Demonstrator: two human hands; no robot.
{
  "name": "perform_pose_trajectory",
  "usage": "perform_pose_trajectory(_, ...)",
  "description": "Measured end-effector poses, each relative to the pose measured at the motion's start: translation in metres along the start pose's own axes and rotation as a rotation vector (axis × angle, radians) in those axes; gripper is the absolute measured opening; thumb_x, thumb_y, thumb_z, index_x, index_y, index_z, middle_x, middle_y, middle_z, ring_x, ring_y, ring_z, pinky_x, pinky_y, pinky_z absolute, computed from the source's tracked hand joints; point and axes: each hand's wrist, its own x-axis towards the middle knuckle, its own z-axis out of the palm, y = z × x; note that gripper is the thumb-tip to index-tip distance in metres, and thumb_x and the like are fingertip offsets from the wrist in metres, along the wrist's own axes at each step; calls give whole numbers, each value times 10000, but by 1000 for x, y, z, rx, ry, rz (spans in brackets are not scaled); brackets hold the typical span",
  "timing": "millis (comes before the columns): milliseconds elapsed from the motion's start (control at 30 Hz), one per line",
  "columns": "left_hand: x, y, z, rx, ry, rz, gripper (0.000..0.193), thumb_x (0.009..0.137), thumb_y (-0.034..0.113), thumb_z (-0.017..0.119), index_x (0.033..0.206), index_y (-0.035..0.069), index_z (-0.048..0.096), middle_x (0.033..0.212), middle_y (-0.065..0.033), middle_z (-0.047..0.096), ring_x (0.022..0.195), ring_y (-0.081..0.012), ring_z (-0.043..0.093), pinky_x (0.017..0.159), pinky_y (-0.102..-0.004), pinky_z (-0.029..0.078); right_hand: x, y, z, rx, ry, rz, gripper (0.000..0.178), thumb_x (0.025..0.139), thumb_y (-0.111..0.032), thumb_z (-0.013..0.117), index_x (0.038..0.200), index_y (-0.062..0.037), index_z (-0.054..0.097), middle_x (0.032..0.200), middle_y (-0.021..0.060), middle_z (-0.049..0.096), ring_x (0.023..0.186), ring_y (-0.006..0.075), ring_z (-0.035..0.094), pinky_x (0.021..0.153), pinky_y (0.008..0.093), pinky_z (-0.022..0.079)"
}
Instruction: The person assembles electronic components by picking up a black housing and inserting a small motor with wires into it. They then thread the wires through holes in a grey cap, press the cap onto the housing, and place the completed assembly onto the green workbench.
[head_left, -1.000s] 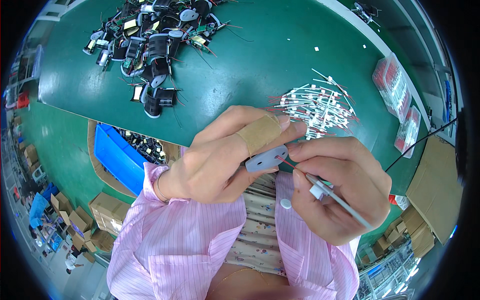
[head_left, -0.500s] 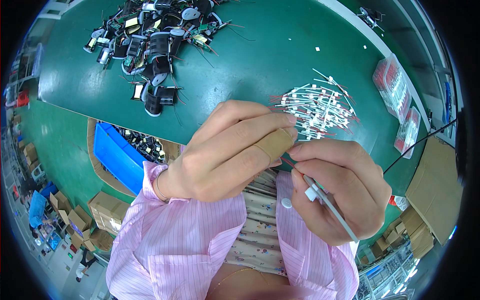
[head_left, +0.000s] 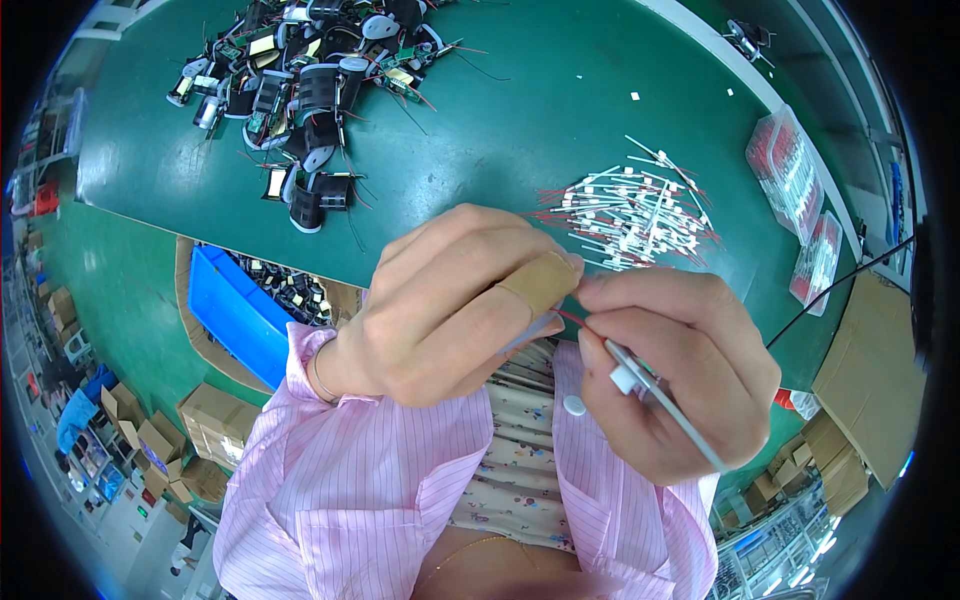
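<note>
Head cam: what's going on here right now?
A person in a pink striped shirt works with both hands above the edge of a green table. The left hand, a bandage on one finger, cups a small part that is mostly hidden. The right hand pinches a thin red wire against it and also holds a white-tipped lead. A pile of white-sleeved leads lies beyond, dark electronic assemblies farther back, a blue bin below the table.

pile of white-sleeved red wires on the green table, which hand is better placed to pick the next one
Right, probably. The right hand is nearer the pile of white-sleeved red wires, just below it, though its fingers already pinch a thin red wire. The left hand sits further left.
</note>
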Motion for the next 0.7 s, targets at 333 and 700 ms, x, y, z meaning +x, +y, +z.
perform_pose_trajectory(333,2,-1,0,139,-9,65,444,544,19,766,944,-73,596,931,-197,635,768,-316,623,612,-361,510,-7,-9,9,-170,60,-31,258,598,112,714,833,62,620,848,182,656,713,251,672,597,290,561)
perform_pose_trajectory(700,2,1,-2,143,-2,40,415,584,10,761,955,-74,595,925,-196,633,766,-316,618,621,-362,510,-2,-4,6,-96,-5,-110,220,612,103,712,804,79,607,827,197,648,719,279,674,685,360,591)
